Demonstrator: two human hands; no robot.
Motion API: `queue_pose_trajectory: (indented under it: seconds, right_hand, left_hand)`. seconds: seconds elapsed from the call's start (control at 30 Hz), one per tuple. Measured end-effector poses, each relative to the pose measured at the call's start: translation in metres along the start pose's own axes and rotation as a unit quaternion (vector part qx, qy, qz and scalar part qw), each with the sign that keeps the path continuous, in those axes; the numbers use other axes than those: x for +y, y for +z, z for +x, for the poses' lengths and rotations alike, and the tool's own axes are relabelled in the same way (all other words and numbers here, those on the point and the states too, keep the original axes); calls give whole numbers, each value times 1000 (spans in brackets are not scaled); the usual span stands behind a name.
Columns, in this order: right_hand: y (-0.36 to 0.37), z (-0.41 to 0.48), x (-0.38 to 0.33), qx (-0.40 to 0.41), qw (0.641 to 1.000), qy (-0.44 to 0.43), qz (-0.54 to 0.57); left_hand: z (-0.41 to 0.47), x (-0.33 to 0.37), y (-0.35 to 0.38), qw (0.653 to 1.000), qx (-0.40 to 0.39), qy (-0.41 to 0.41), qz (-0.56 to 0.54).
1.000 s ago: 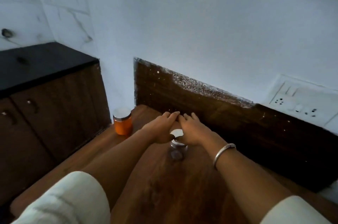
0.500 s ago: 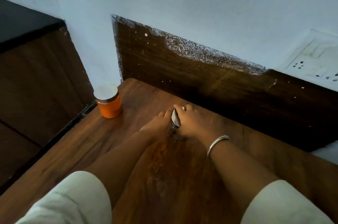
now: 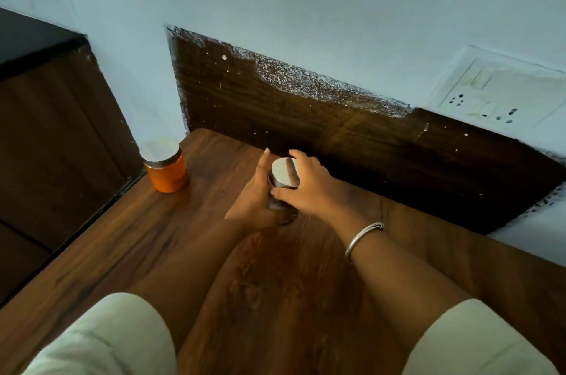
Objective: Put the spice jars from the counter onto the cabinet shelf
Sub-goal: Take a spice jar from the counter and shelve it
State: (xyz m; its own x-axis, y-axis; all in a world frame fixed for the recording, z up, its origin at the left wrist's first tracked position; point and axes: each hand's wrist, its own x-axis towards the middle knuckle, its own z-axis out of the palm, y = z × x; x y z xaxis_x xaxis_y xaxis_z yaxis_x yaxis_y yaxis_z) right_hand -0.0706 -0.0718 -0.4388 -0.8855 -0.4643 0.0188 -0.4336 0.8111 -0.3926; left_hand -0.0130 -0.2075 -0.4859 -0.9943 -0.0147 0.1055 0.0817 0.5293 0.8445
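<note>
Spice jars, two in our sights, both on the wooden counter (image 3: 147, 240), and no cabinet shelf showing from where we look. Our left hand (image 3: 254, 200) and right hand (image 3: 312, 188) meet mid-counter, close to the dark back panel. Off at the left corner stands the orange jar (image 3: 167, 174), upright, untouched, well apart. Between our hands is the dark jar (image 3: 277, 206): the left cups its glass side, and the right curls over the top, thumb pressed to the near side. It tips toward us, silver lid (image 3: 284, 172) facing the camera. Whether the base is clear of the wood, we cannot tell. The danger, as we judge it: lift by that lid alone and, if it's loose, the glass drops. Carried tilted, smooth glass could slip.
</note>
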Motion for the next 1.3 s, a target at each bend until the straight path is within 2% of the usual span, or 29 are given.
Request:
queue_pose_trajectory:
  seconds: [0.13,0.27,0.43,0.6,0.83,1.13,1.3]
  right_hand:
    - [-18,-15,-2,49,993,13,102]
    - [-42,-38,3,78,979,22,185]
    - [-70,-73,24,70,953,26,292]
    - [-92,-112,42,57,906,62,414]
    - [-116,-159,62,112,884,57,450]
    - [-154,-200,83,252,848,90,457]
    - [-174,-223,97,255,849,71,458]
  left_hand:
    - [-5,25,2,997,62,30,-24]
    - [-14,58,6,994,80,40,-59]
    - [-30,99,19,988,94,17,-123]
    - [-41,143,41,973,91,12,-212]
    - [-52,201,79,962,63,33,-265]
    - [-71,256,128,968,40,128,-213]
    - [-73,275,150,944,34,123,-305]
